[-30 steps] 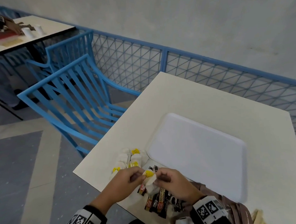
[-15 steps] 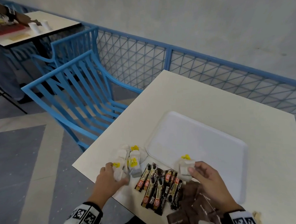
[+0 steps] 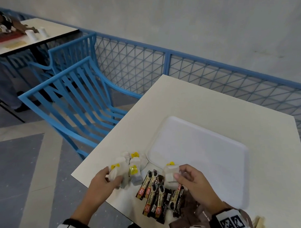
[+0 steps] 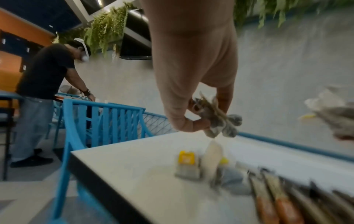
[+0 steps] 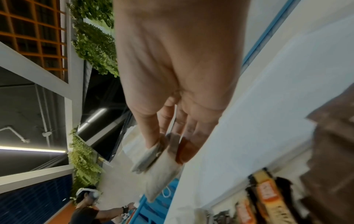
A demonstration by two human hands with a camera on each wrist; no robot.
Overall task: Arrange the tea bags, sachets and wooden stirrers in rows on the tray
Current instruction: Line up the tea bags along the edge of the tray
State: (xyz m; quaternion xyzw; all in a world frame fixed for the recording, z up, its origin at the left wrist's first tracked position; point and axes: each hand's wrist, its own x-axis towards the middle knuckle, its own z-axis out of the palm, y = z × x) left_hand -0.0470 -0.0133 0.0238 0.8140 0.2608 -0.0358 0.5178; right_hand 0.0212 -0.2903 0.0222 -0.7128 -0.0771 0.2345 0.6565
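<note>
Cream bench [image 3: 206, 105] carried a white tray [image 3: 204, 150] with nothing in it; left hand [image 3: 101, 183] pinched tea bags [image 3: 117, 172] beside it, right hand [image 3: 193, 185] gripped more tea bags [image 3: 170, 170] at its near rim.

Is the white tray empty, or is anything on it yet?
Empty. The white tray shows only bare surface; the right hand holds a tea bag near its front corner, not set down.

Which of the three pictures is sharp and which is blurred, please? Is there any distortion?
Head view: mostly sharp, sachets print is readable, but the railing bows from the wide lens. Left wrist view: tea bags on the table are smeared by motion. Right wrist view: the right hand fills the frame, soft, and the sachets at the edge are blurred.
</note>
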